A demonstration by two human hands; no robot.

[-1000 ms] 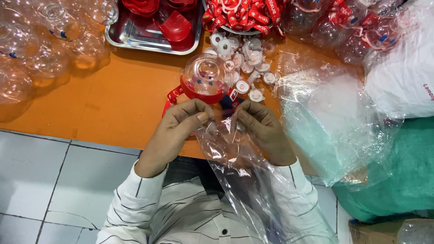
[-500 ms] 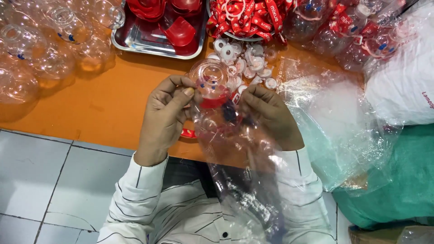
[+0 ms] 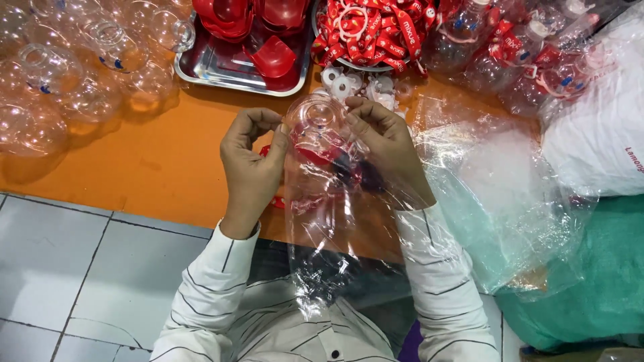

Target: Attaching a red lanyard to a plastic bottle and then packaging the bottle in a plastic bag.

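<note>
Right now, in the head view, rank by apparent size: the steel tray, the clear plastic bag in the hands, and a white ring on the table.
1. Clear plastic bag, though nearest the camera.
2. Steel tray, partly cut off.
3. White ring, plainly smallest.

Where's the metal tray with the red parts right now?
In the head view the metal tray sits at the top, left of centre, on the orange table, between the clear plastic globes and the bowl of red straps.
</note>
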